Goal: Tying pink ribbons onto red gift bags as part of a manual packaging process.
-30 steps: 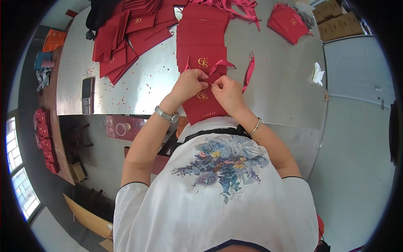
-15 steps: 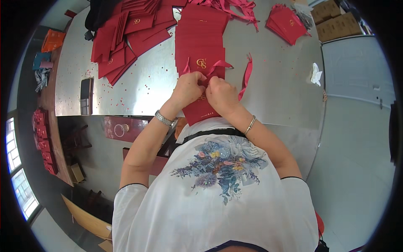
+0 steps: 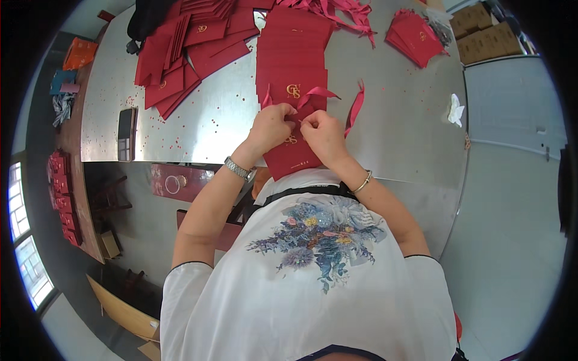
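In front of me lies a flat red paper bag point(image 3: 293, 159) with gold print, its lower end close to my waist. My left hand point(image 3: 272, 128) rests on its left side, fingers closed in a pinch. Opposite it, my right hand point(image 3: 324, 136) also pinches, thumb against forefinger, a small gap from the left. What sits between the fingertips is too small to make out. A pink-red ribbon point(image 3: 319, 92) curls out just above the hands, and a short ribbon end point(image 3: 267, 96) shows above my left hand. Another ribbon point(image 3: 356, 109) lies loose on the metal table to the right.
Overlapping red bags point(image 3: 292, 54) run in a column away from me. More bags point(image 3: 201, 33) are heaped at the far left, with a smaller stack point(image 3: 416, 39) far right. A ribbon bundle point(image 3: 346, 15) lies at the back. A phone point(image 3: 126, 135) and crumpled tissue point(image 3: 456, 111) flank the metal table point(image 3: 397, 138).
My right hand has drawn slightly right, away from my left, widening the gap between the fingertips. The view has shifted a little; the bags and ribbons otherwise look the same.
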`<state>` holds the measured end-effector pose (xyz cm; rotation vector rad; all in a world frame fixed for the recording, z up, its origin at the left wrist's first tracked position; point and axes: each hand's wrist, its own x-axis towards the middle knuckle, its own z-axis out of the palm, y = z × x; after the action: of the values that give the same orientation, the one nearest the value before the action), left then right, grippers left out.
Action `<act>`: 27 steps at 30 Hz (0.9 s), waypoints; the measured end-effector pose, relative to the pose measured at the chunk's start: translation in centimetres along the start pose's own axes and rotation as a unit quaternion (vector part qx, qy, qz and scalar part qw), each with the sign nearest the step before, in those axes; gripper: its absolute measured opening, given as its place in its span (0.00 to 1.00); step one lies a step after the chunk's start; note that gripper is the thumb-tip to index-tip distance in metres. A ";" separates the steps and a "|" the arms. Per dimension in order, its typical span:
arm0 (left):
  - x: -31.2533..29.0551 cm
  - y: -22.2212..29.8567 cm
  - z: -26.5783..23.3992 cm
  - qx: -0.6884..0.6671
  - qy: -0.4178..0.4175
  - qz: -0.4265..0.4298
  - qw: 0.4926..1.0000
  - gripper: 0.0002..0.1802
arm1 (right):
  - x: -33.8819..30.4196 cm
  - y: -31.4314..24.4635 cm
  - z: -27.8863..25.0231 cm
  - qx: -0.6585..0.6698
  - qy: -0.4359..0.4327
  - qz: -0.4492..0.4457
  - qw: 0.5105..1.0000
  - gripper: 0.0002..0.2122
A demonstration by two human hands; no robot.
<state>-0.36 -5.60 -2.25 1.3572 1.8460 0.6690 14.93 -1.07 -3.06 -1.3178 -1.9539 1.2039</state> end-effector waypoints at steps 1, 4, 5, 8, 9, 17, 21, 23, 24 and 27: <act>0.0 0.0 0.0 0.000 0.000 -0.001 1.000 0.15 | 0.0 0.1 0.1 0.000 -0.001 0.000 1.000 0.04; -0.1 -0.1 0.0 0.005 0.008 0.004 1.000 0.15 | 0.0 0.4 0.2 0.027 0.004 0.009 1.000 0.04; -0.1 -0.2 0.0 -0.004 0.011 0.009 1.000 0.15 | 0.1 0.4 0.2 0.021 0.005 0.007 1.000 0.04; -0.2 0.0 -0.1 -0.016 0.015 0.013 1.000 0.15 | 0.2 0.1 0.2 0.000 0.008 -0.002 1.000 0.04; -0.2 0.1 -0.2 -0.019 0.017 0.014 1.000 0.15 | 0.2 0.0 0.2 -0.015 0.012 -0.010 1.000 0.04; -0.8 0.8 0.1 -0.002 0.051 0.022 0.998 0.15 | 0.2 -1.6 -0.1 -0.198 -0.001 -0.139 0.970 0.06; -1.1 1.3 0.5 0.018 0.064 0.024 0.998 0.14 | 0.6 -1.2 0.0 -0.216 -0.013 -0.130 0.968 0.07; -1.2 2.2 0.6 0.050 0.056 0.023 0.997 0.14 | 0.7 -1.5 0.0 -0.209 -0.011 -0.123 0.970 0.07; -1.3 2.5 0.5 0.082 0.049 0.022 0.995 0.13 | 0.7 -1.6 0.0 -0.201 -0.009 -0.118 0.972 0.07; -1.6 2.6 0.1 0.043 0.059 0.056 0.996 0.12 | 0.8 -0.8 -0.4 -0.135 -0.006 -0.129 0.982 0.06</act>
<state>1.46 -6.29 0.11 1.5148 1.9223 0.7492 14.54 -0.33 -2.23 -1.1361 -2.2759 0.8468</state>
